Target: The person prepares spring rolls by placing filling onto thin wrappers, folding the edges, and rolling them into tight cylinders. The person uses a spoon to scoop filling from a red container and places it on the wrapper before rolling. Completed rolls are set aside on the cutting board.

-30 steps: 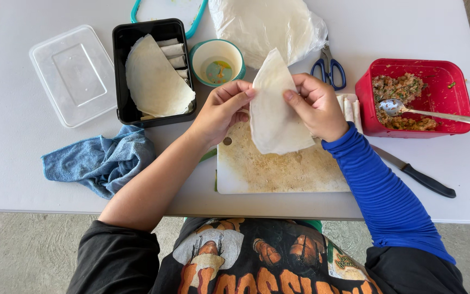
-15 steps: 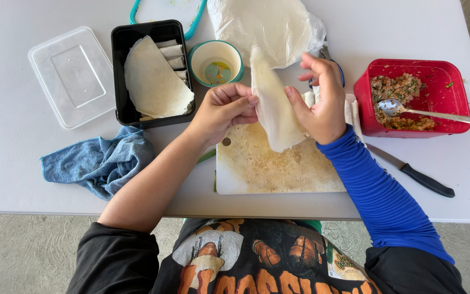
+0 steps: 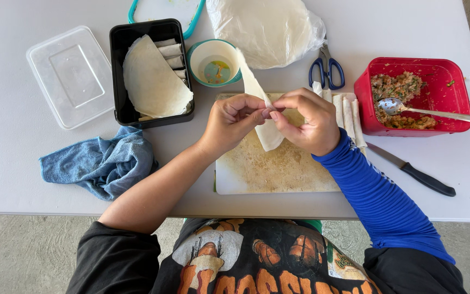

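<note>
- Wrapper sheet [image 3: 257, 95], thin, pale and limp, hangs pinched between both hands above the cutting board, its upper corner standing up toward the small bowl.
- Left hand [image 3: 232, 122] has fingertips closed on the sheet's left edge; right hand [image 3: 305, 120] has thumb and fingers closed on the same edge just beside it, so the two hands meet at one spot.
- Judging by that shared pinch at one edge, the step in hand looks like peeling one wrapper apart or straightening it; the next move calls for a slow, even pull so the thin sheet does not tear.
- Cutting board [image 3: 278, 169] lies on the tabletop [image 3: 17, 179] directly under the hands, dusted brownish and otherwise bare where it shows.
- Blue cloth [image 3: 99, 163] lies crumpled left of the board; a black-handled knife [image 3: 414, 171] lies right of it.
- Three or four rolled wrappers [image 3: 346, 111] lie side by side at the board's far right corner.
- Red container [image 3: 417, 95] beyond them holds minced filling and a metal spoon [image 3: 431, 110].
- Black tray [image 3: 150, 73] holds a folded wrapper over a few rolls; a clear lid [image 3: 72, 76] lies to its left.
- Small bowl [image 3: 215, 62], blue-handled scissors [image 3: 327, 68] and a plastic bag of wrappers [image 3: 267, 27] lie farthest.
</note>
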`<action>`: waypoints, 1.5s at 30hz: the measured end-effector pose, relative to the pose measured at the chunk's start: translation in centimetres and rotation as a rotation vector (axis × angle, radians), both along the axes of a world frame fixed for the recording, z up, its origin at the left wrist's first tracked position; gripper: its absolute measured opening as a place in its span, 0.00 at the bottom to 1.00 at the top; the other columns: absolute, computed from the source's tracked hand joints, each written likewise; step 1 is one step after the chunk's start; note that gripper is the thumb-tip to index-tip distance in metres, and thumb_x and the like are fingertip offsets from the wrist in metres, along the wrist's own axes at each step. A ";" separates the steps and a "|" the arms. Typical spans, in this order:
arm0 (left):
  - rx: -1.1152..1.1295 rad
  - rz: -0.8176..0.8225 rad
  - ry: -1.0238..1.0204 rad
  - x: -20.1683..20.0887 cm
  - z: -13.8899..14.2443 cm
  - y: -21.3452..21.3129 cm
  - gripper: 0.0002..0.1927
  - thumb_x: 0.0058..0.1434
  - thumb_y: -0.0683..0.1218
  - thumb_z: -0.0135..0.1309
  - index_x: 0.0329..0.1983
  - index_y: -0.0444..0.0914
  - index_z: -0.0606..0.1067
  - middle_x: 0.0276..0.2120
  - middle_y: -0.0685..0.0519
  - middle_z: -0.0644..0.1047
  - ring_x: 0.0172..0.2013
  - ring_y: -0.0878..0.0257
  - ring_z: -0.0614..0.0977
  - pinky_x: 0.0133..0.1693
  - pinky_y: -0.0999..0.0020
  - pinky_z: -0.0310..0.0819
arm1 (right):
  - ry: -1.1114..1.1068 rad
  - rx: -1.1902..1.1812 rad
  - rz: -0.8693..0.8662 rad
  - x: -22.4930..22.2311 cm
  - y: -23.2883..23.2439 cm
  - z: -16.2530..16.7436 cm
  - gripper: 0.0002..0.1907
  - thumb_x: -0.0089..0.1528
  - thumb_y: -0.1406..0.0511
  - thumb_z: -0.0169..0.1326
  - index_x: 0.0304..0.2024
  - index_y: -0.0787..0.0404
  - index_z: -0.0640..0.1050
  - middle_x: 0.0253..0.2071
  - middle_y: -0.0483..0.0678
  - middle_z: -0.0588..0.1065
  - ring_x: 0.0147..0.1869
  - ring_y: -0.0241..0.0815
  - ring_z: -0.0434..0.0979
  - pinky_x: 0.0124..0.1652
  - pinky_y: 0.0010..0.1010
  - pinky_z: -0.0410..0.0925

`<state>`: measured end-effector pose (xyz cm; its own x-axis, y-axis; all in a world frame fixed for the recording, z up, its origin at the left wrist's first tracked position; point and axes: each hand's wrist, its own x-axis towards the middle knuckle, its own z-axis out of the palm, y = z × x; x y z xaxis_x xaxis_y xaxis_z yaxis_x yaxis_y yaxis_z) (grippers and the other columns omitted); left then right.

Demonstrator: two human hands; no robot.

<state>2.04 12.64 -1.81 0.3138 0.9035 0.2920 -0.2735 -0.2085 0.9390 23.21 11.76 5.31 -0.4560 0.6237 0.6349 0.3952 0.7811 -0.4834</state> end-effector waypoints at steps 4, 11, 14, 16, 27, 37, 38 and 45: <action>0.025 0.028 0.075 0.2 0.0 0.2 0.06 0.69 0.39 0.56 0.46 0.31 0.78 0.42 0.52 0.83 0.45 0.68 0.85 0.49 0.73 0.83 | -0.007 -0.059 0.004 0.0 0.6 -0.3 0.07 0.64 0.73 0.62 0.43 0.66 0.78 0.41 0.52 0.80 0.44 0.44 0.83 0.44 0.30 0.74; -0.017 0.066 0.211 0.2 -0.2 0.4 0.05 0.68 0.39 0.57 0.44 0.31 0.78 0.38 0.52 0.83 0.41 0.69 0.86 0.44 0.75 0.82 | -0.080 -0.124 -0.041 -0.2 0.9 -1.3 0.05 0.63 0.72 0.61 0.41 0.66 0.79 0.37 0.51 0.81 0.41 0.42 0.83 0.40 0.29 0.74; -0.007 0.078 0.246 0.2 -0.1 0.4 0.06 0.67 0.40 0.57 0.42 0.31 0.79 0.36 0.53 0.84 0.39 0.70 0.85 0.41 0.76 0.81 | -0.072 -0.137 -0.055 -0.3 1.0 -1.5 0.06 0.62 0.72 0.61 0.42 0.66 0.80 0.38 0.51 0.82 0.41 0.42 0.84 0.41 0.29 0.74; -0.009 0.075 0.258 0.3 -0.1 0.2 0.06 0.66 0.40 0.58 0.41 0.31 0.79 0.36 0.53 0.84 0.38 0.71 0.85 0.41 0.77 0.81 | -0.077 -0.207 -0.066 -0.4 1.0 -1.7 0.07 0.63 0.71 0.62 0.43 0.66 0.80 0.37 0.51 0.82 0.41 0.41 0.85 0.40 0.27 0.75; -0.018 0.077 0.297 0.2 0.1 0.2 0.06 0.65 0.41 0.60 0.39 0.32 0.80 0.34 0.54 0.83 0.36 0.73 0.83 0.39 0.77 0.80 | -0.133 -0.126 -0.072 -0.5 1.1 -1.9 0.05 0.63 0.70 0.61 0.41 0.64 0.81 0.36 0.52 0.82 0.39 0.43 0.85 0.39 0.29 0.75; -0.016 0.085 0.288 0.3 -0.2 0.3 0.05 0.65 0.40 0.59 0.38 0.32 0.80 0.33 0.54 0.83 0.35 0.73 0.83 0.38 0.77 0.79 | -0.152 -0.067 -0.080 -0.6 0.9 -1.7 0.04 0.62 0.70 0.61 0.40 0.65 0.80 0.35 0.52 0.81 0.38 0.45 0.83 0.38 0.31 0.74; -0.023 0.086 0.287 0.3 -0.3 0.3 0.04 0.65 0.40 0.60 0.38 0.32 0.80 0.33 0.54 0.83 0.35 0.73 0.82 0.38 0.77 0.79 | -0.149 -0.065 -0.079 -0.6 0.9 -1.7 0.04 0.62 0.70 0.61 0.40 0.65 0.80 0.35 0.52 0.81 0.37 0.45 0.83 0.38 0.31 0.74; -0.011 0.108 0.341 0.1 -0.5 0.3 0.05 0.63 0.41 0.60 0.35 0.33 0.79 0.31 0.56 0.82 0.33 0.75 0.82 0.37 0.77 0.78 | -0.252 -0.071 -0.034 -0.5 0.9 -1.6 0.05 0.61 0.72 0.61 0.40 0.64 0.79 0.34 0.51 0.80 0.34 0.45 0.82 0.34 0.32 0.72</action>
<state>2.11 12.98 -2.31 0.2941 0.9392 0.1774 0.0789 -0.2088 0.9748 22.73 12.69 3.67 -0.5720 0.6804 0.4581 0.5358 0.7328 -0.4194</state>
